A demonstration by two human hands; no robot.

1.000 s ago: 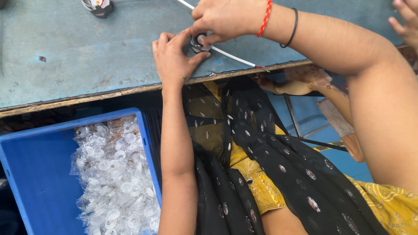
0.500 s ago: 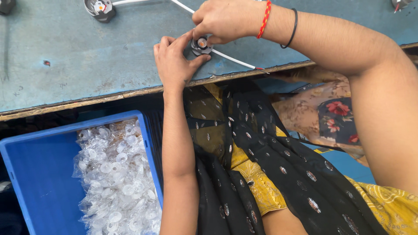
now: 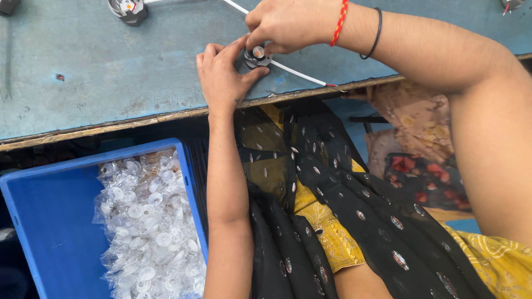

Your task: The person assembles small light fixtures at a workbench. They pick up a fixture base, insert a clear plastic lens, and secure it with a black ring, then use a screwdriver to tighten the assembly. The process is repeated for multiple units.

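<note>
You've got a small round grey lamp-holder part (image 3: 257,56) with an orange-brown centre sitting flat on the worn blue-grey tabletop, close to its front edge. Its open face looks straight up at you. A thin white wire (image 3: 299,73) runs out of it to your right, ending in a short red tip right at the edge.

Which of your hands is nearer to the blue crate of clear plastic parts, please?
Left. The left hand is above the blue crate, at the table edge; the right hand is farther up the table.
</note>
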